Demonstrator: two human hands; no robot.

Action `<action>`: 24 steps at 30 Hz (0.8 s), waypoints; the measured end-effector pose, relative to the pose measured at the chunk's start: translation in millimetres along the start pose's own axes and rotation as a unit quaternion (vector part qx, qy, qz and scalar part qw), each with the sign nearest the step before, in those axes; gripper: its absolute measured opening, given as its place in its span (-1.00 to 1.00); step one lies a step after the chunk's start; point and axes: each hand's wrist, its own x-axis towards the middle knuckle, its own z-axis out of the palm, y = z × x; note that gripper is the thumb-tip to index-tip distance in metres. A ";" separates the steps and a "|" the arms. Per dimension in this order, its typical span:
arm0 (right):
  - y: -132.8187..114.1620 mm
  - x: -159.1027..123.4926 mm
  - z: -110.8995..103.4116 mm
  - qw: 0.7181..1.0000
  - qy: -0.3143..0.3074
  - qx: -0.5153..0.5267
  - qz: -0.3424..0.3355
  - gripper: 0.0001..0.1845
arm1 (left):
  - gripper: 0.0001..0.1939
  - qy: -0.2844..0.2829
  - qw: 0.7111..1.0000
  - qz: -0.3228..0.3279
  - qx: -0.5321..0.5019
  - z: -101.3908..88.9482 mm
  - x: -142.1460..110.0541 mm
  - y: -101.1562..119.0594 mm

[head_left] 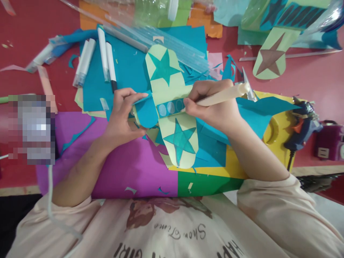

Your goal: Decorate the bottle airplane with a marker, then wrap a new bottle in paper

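A pale green paper airplane [166, 91] lies across the middle, its rounded wings each bearing a teal star. My left hand [125, 116] grips its blue rounded end flap [146, 111] between thumb and fingers. In my right hand [212, 100] is a cream-coloured pen [223, 95], its tip down at a blue strip [170, 107] on the body. Pale circles show in a row along that strip, the last one close to the pen tip. Part of the body is hidden under my right fingers.
Blue paper sheets [126, 68] and scraps lie beneath the airplane. White markers [109, 61] are at the upper left. A glue gun [303, 125] rests on the right by a yellow sheet [279, 147]. Clear plastic and a second paper piece with a brown star [270, 57] are upper right.
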 end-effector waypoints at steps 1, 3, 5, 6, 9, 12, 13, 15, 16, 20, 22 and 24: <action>-0.2 0.0 0.4 1.000 0.002 0.004 0.001 -0.69 | -0.36 0.000 1.000 0.000 0.004 0.2 0.2 0.0; -0.4 0.1 0.8 1.000 0.007 0.014 0.003 -0.67 | -0.36 0.002 1.000 0.003 0.007 0.2 0.3 -0.1; -0.5 0.6 0.4 0.999 0.012 0.031 0.006 -0.65 | -0.37 0.004 1.000 0.004 0.007 0.0 0.3 -0.1; -0.5 1.0 -0.1 0.999 0.016 0.044 0.006 -0.64 | -0.37 0.003 1.000 0.003 0.006 -0.2 0.3 -0.1; -0.9 2.5 -2.0 0.995 0.037 0.092 0.009 -0.65 | -0.38 -0.001 1.000 0.002 0.006 -0.8 0.5 -0.1; -0.8 3.3 -2.1 0.990 0.068 0.122 0.019 -0.65 | -0.37 -0.001 1.000 0.013 0.011 -1.1 1.1 0.2; -0.5 3.3 -1.6 0.989 0.077 0.123 0.022 -0.65 | -0.38 0.000 1.000 0.016 0.013 -1.1 1.3 0.4; 0.6 3.0 0.0 0.989 0.090 0.117 0.023 -0.62 | -0.39 0.002 1.000 0.018 0.014 -1.4 1.6 0.8; 1.4 2.7 0.8 0.989 0.093 0.112 0.023 -0.61 | -0.40 0.002 1.000 0.016 0.013 -1.6 1.6 1.0; 5.4 1.6 3.6 0.991 0.096 0.095 0.023 -0.59 | -0.40 -0.001 1.000 0.013 0.009 -2.3 0.7 0.5; 7.5 1.3 4.8 0.991 0.094 0.089 0.020 -0.58 | -0.39 -0.007 1.000 0.009 0.005 -2.2 0.0 -0.2; 9.0 1.1 5.9 0.993 0.091 0.078 0.018 -0.58 | -0.38 -0.008 1.000 0.003 0.003 -1.9 -0.5 -0.6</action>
